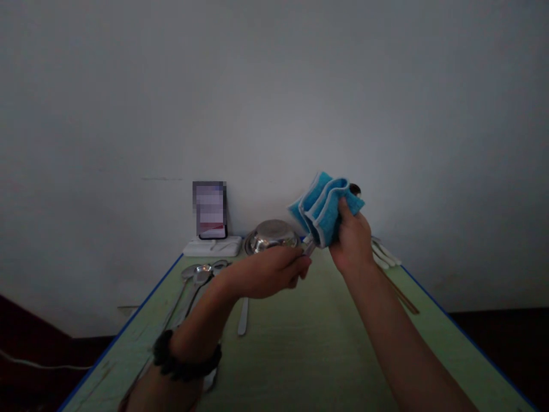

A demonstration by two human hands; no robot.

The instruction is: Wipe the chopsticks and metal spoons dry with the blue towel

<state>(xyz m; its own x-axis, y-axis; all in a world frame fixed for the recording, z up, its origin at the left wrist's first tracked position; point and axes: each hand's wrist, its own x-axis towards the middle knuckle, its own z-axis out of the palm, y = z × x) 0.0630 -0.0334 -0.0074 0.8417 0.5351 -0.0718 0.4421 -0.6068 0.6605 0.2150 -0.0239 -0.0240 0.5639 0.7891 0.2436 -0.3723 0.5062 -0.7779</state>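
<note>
My left hand (274,270), with a dark beaded bracelet on its wrist, is closed around the handle of a metal spoon (309,247). A folded blue cloth (328,209) with pale edging is bunched in my right hand (354,237), thumb pressed on top. The cloth wraps the spoon and hides its middle. Behind the cloth, a dark shiny rounded end shows near my right fingers, apparently the spoon's bowl. Both hands are raised above the green table.
An overturned metal bowl (271,233) sits at the table's back. Left of it, a phone (212,212) stands on a white base (210,246). Several metal spoons and ladles (201,274) lie at left. White-handled utensils (386,254) and wooden chopsticks (401,292) lie along the right edge.
</note>
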